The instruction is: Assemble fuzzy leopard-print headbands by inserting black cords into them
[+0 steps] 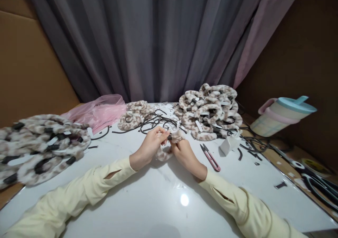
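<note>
Over the middle of the white table (158, 195), both my hands are closed on one fluffy white ring with brown-grey spots (163, 154). My left hand (150, 144) pinches it at a small dark piece near its upper part. My right hand (186, 156) grips the plush close by, fingers curled and partly hidden. Whether the dark piece is a cord or a sleeve I cannot tell. To the right of my right hand lie pink-handled thread snips (210, 157), blades pointing away. Just beyond my hands, dark cords (155, 120) are tangled on the table.
Similar plush rings with dark sections and white tags form a left heap (50, 142), a right heap (208, 111) and a small back pile (136, 113). A pink plastic bag (97, 109), white box (229, 144), lidded cup (281, 114) and large scissors (314, 181) lie around.
</note>
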{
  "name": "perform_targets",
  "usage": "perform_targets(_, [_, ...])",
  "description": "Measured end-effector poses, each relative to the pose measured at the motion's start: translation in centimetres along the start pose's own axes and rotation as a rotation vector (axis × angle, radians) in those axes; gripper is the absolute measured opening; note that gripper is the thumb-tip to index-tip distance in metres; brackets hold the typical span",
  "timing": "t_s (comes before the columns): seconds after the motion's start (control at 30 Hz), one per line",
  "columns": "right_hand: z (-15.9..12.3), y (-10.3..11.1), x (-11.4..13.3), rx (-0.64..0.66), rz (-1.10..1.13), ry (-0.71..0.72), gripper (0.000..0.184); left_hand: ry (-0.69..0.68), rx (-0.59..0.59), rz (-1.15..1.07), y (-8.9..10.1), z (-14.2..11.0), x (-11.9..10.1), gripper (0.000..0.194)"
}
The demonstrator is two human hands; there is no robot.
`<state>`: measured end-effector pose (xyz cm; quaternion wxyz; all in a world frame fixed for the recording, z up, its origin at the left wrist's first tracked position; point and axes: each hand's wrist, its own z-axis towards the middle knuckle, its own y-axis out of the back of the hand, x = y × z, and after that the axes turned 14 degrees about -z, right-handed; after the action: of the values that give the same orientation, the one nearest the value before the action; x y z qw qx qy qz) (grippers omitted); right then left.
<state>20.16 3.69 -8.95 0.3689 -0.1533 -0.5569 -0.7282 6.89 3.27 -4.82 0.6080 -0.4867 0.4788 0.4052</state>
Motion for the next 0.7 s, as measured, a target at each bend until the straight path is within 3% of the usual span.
perform_targets(0.17, [0.0,0.4,0.2,0.007,0.153,-0.037,0.020,-0.224,-0.042,0.183,-0.5,-0.8,0.4,0.027])
perform_targets(0.3, [-0.3,0.4,0.4,0.110,0.343,-0.085,0.020,-0.425,-0.009,0.365,0.3,-0.5,1.4,0.023])
perform_targets(0.4, [-0.7,0.7,0.5,0.303,0.519,-0.123,0.025,-0.766,0.157,0.530,1.6,0.4,2.1,0.026])
perform_targets(0.47, [-0.8,1.0,0.7,0.434,0.633,-0.145,0.026,-0.893,0.296,0.610,2.5,0.8,2.3,0.029])
perform_targets(0.57, [-0.9,1.3,0.9,0.545,0.771,-0.171,0.027,-0.877,0.302,0.657,3.0,0.9,2.2,0.029])
perform_targets(0.7, [-0.8,1.8,1.0,0.570,0.862,-0.203,0.030,-0.771,0.232,0.613,2.2,0.4,1.5,0.025])
